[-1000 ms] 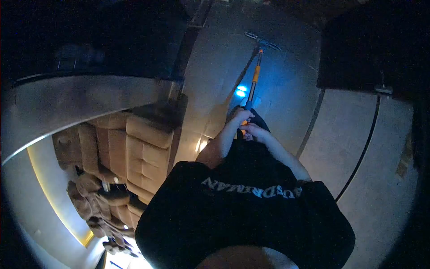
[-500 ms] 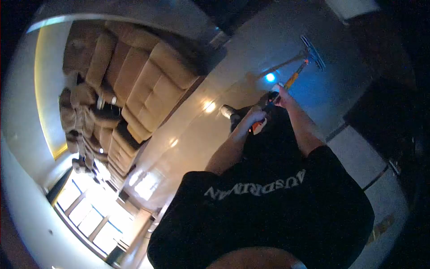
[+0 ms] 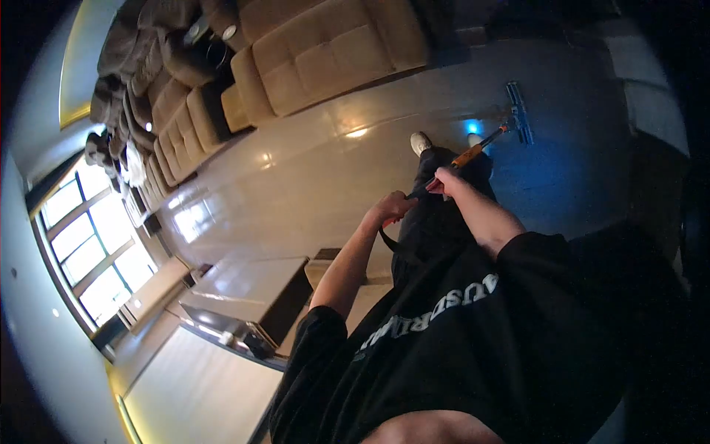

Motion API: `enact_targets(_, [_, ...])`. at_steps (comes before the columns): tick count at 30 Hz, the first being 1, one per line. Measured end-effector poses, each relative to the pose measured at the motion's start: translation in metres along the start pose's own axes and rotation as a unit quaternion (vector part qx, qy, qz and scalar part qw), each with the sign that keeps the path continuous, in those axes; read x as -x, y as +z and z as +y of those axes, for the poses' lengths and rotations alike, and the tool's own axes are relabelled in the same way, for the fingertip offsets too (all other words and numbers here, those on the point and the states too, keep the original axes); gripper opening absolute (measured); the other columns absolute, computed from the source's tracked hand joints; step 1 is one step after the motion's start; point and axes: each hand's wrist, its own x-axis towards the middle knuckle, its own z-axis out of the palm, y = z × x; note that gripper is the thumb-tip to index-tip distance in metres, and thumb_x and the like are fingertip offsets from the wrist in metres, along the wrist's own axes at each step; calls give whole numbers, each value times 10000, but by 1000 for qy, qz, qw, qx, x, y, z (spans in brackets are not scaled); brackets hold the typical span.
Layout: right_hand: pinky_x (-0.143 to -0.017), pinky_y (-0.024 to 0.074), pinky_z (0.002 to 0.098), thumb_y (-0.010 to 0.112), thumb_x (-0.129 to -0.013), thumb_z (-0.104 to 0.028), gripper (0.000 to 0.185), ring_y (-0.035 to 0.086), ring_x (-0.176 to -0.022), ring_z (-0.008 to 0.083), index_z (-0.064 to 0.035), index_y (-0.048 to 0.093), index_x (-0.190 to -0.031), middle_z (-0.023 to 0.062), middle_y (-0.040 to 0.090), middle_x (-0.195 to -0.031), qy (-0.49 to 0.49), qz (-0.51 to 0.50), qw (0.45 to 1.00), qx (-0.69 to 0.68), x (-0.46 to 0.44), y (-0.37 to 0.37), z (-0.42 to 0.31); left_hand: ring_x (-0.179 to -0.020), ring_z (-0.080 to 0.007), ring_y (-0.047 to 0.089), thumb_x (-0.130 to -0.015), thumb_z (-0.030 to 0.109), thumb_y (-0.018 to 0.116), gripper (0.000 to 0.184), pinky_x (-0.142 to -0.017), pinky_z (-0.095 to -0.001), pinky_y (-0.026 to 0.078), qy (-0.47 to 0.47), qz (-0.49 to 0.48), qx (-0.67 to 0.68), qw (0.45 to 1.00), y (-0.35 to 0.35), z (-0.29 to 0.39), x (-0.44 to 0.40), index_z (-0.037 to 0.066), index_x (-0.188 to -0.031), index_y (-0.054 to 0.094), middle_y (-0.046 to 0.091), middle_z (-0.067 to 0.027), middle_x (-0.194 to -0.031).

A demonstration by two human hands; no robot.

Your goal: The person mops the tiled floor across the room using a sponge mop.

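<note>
A long-handled mop (image 3: 467, 155) with an orange and dark pole slants away from me to its wide, narrow head (image 3: 520, 111) on the floor. My left hand (image 3: 393, 206) is closed round the near end of the pole, where a bit of red-orange shows below the fingers. A dark strap or loop hangs beside it. Further along, my right hand (image 3: 445, 182) is wrapped round the pole just behind its orange section. The mop head's underside is hidden.
Brown padded recliner seats (image 3: 325, 59) line the far left side. A dark box-like cabinet (image 3: 244, 288) stands at my left, with a pale panel (image 3: 200, 385) nearer. Bright windows (image 3: 96, 237) are at far left. The glossy floor (image 3: 310, 163) reflects lights.
My view has turned, so the seats moved up and the cabinet came into sight at left. Both hands keep hold of the mop, the left hand now further from the right.
</note>
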Motion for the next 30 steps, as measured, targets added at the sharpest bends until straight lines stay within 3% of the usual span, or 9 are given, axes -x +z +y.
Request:
enact_targets(2, [-477, 509, 433, 426, -821, -372, 449, 597, -551, 322, 26, 429, -1030, 219, 590, -708, -84, 124, 988, 38, -3, 76, 10, -445, -205, 540, -801, 455, 458, 526, -448, -343, 433, -3, 17, -11, 1000, -43, -29, 31, -28, -612, 546, 519, -103, -489])
enact_targets(5, [-519, 510, 393, 303, -817, -253, 407, 593, -539, 297, 85, 526, -773, 202, 594, -643, -136, 88, 982, 98, 36, 137, 3, -457, -218, 557, -794, 462, 443, 542, -461, -352, 444, -17, 9, -32, 999, -78, -67, 36, -33, -597, 538, 528, -115, -494])
enact_targets(11, [-618, 511, 426, 311, -750, -85, 322, 597, -669, 386, 115, 419, -978, 276, 591, -792, -1, 21, 999, 50, 20, 154, 17, -402, -204, 515, -817, 438, 421, 505, -419, -338, 415, -31, -2, -29, 999, -71, -90, 65, -9, -592, 487, 505, -90, -483])
enact_targets(14, [-619, 513, 434, 313, -753, -97, 336, 600, -687, 388, 109, 397, -1005, 281, 588, -832, 3, -31, 998, 47, -2, 179, -5, -437, -161, 496, -837, 435, 428, 443, -406, -294, 401, -44, -53, -49, 996, -118, -91, 74, -2, -770, 465, 473, -70, -534])
enact_targets(19, [-569, 522, 397, 254, -830, -182, 370, 614, -626, 327, 74, 408, -1049, 246, 604, -833, -76, -53, 990, 105, -4, 219, 31, -445, -156, 488, -837, 433, 424, 417, -415, -284, 405, -89, -47, -66, 993, -128, -105, 114, 19, -794, 456, 479, -62, -568])
enact_targets(21, [-604, 516, 370, 274, -829, -204, 389, 618, -668, 305, 56, 431, -1074, 204, 613, -874, 23, -139, 979, 148, -21, 226, 36, -447, -161, 488, -834, 437, 429, 419, -421, -290, 407, -103, -40, -47, 993, -129, -114, 124, 21, -800, 463, 485, -63, -575])
enact_targets(26, [-427, 502, 413, 332, -814, -185, 357, 596, -528, 342, 42, 352, -1088, 253, 596, -703, 68, 31, 987, 141, -72, 348, 43, -455, -178, 504, -824, 449, 435, 441, -436, -313, 410, -114, -27, -48, 992, -198, -195, 156, 10, -803, 473, 497, -78, -570])
enact_targets(28, [-411, 497, 384, 303, -836, -199, 359, 592, -503, 321, 89, 382, -1035, 237, 604, -688, -55, 25, 950, 306, -92, 389, 44, -453, -186, 509, -823, 455, 435, 452, -441, -319, 409, -109, -21, -40, 993, -226, -224, 166, 6, -787, 478, 499, -87, -558])
enact_targets(30, [-416, 497, 367, 296, -848, -224, 380, 592, -503, 311, 99, 396, -1021, 237, 609, -739, 50, 59, 977, 200, -79, 421, 33, -450, -193, 513, -825, 461, 430, 464, -444, -323, 408, -105, -12, -41, 994, -249, -246, 173, 4, -761, 481, 497, -96, -541])
